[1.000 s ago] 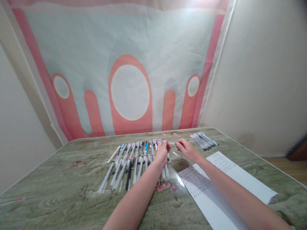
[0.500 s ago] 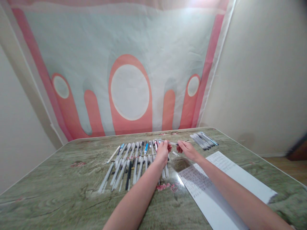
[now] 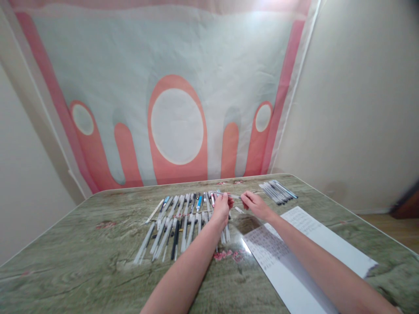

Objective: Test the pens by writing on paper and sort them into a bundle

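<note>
A slim, pale pen [image 3: 234, 196] is held crosswise above the table, tilted slightly down to the right. My left hand [image 3: 223, 208] is closed around its middle, and its far-left end sticks out past the fingers. At the pen's right end, the fingers of my right hand [image 3: 255, 204] are pinched together. A small white piece [image 3: 239, 210] lies on the table just below the gap between the hands. Left of my left hand are two rows of clear pen parts [image 3: 159, 237], some hidden behind my left forearm. A blue-and-white pen [image 3: 199, 203] lies in the upper row.
Several pens [image 3: 278, 192] lie in a neat group at the table's back right. Sheets of paper with handwriting [image 3: 303, 226] are spread under and beside my right forearm. The wood-patterned table [image 3: 81, 253] ends at a wall hanging [image 3: 176, 52].
Both hands stay almost where they were, still at the pen. The pen and the right fingertips have shifted very slightly; nothing on the table has moved.
</note>
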Demonstrator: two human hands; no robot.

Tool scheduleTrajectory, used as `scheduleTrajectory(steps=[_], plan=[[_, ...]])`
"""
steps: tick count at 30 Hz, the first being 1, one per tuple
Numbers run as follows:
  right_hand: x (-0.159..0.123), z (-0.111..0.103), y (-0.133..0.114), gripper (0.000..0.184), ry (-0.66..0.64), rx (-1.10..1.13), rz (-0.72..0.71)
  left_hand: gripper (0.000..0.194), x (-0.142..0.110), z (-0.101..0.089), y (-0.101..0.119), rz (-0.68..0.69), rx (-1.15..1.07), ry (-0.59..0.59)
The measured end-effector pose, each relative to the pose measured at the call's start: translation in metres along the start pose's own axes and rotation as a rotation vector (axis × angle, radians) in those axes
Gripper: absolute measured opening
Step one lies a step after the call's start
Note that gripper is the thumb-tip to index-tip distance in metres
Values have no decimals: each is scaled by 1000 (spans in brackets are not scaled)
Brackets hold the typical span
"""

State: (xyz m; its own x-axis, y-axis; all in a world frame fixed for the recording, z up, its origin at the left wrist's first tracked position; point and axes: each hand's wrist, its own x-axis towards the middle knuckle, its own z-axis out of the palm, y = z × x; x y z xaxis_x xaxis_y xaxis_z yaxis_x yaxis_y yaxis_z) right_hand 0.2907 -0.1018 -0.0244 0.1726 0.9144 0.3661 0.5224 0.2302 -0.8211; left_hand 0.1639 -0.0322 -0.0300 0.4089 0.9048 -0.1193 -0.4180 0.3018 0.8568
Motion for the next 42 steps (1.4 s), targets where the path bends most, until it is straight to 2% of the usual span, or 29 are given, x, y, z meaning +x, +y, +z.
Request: scheduleTrajectory(steps=[3,6,10,15,23,26,29,30,33,36,39,42], plan=[[0,0,0,40,-10,2,33,15,-1,0,0,-12,5,3],[0,0,-2,35,-29,60,29,15,-1,1,1,-7,-3,4],[-2,-1,-5,34,-21,10,-11,14,-2,1,2,-11,0,-5],[0,-2,-4,40,-39,-23,14,14,-4,2,3,-15,2,-3],[2,0,1,40,-75,176,114,13,-4,2,6,-30,-70,-37],[0,2,-2,33,-51,197,54,12,-7,4,8,-115,-191,-79],[-3,3,-9,50,-59,134,-51,14,-11,8,7,-211,-216,-199],[-4,3,-12,51,-62,110,-90,14,-13,9,6,-229,-194,-237],[-5,1,-17,38,-42,55,-165,18,-18,12,2,-215,-49,-270],[-1,-4,-16,40,19,66,-114,23,-27,14,0,-100,198,-315],[4,-12,-9,45,146,142,15,27,-41,17,-5,61,517,-524],[8,-23,-3,38,338,97,54,34,-57,18,-14,240,870,-743]])
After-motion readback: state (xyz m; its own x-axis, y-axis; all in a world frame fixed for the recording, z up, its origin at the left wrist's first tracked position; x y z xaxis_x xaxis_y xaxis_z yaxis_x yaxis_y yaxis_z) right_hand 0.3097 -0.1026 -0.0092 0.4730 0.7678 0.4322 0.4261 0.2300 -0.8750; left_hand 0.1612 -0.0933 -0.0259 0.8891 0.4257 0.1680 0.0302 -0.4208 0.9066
